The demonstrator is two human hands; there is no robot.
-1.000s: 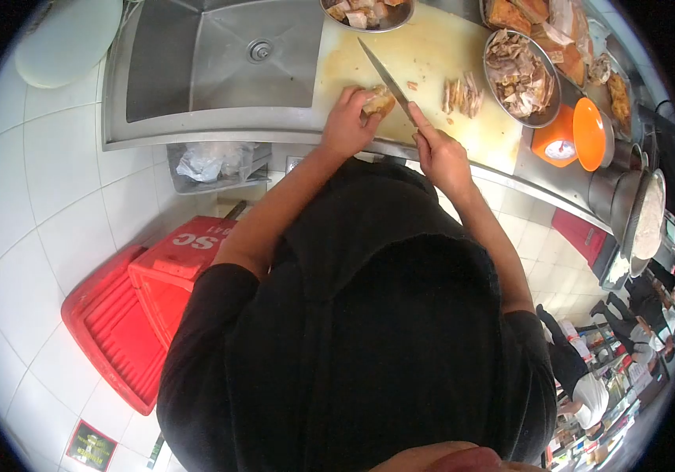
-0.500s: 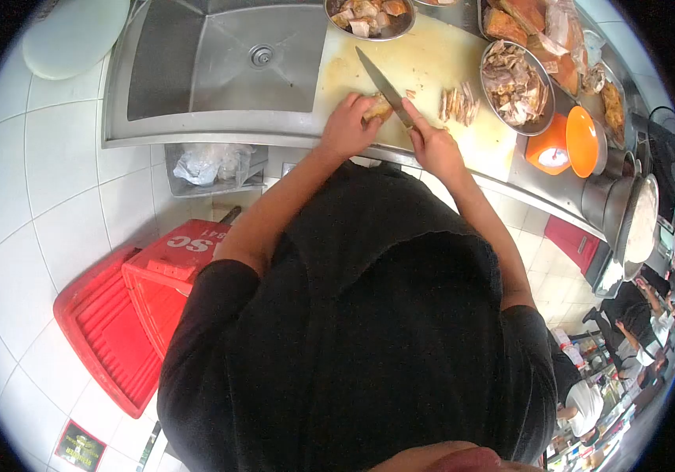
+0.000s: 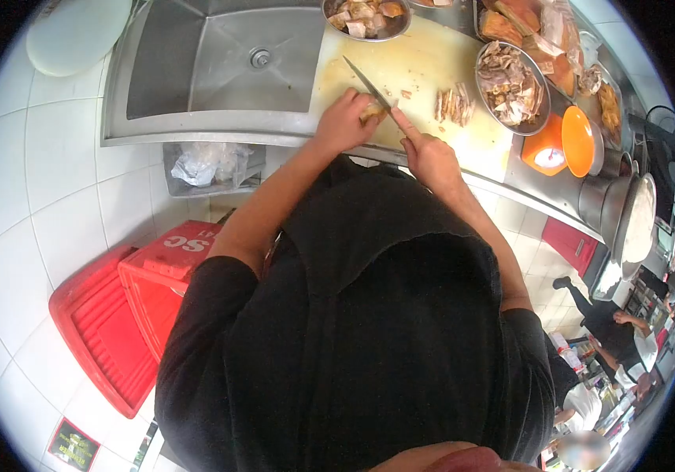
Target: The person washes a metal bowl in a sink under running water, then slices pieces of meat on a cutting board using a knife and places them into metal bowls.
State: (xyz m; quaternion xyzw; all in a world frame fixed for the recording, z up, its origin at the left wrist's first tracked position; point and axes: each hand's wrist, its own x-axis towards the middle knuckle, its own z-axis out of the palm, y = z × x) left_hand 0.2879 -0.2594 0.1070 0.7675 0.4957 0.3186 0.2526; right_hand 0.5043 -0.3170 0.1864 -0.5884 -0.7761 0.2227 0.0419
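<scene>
My right hand [image 3: 433,160] grips the handle of a long kitchen knife [image 3: 366,80], its index finger stretched along the top of the blade. The blade slants away to the upper left over a yellowish cutting board [image 3: 432,59]. Beside it, my left hand [image 3: 343,123] holds down a small browned piece of meat [image 3: 375,112], its curled fingers partly covering it. The knife's edge is close against that piece; whether it touches is hard to tell. A few small scraps lie just past the blade. To the right sits a row of thin meat slices [image 3: 454,105].
A metal bowl [image 3: 543,96] of sliced meat stands right, near an orange scale [image 3: 543,156]. Another bowl [image 3: 395,32] holds meat chunks at the back. A steel sink [image 3: 219,67] lies left. A red crate [image 3: 144,295] stands below left. Other people are at far right.
The knife blade has swung slightly left and nearer the left hand, and my right hand has shifted a little toward me. The left hand stays on the meat piece.
</scene>
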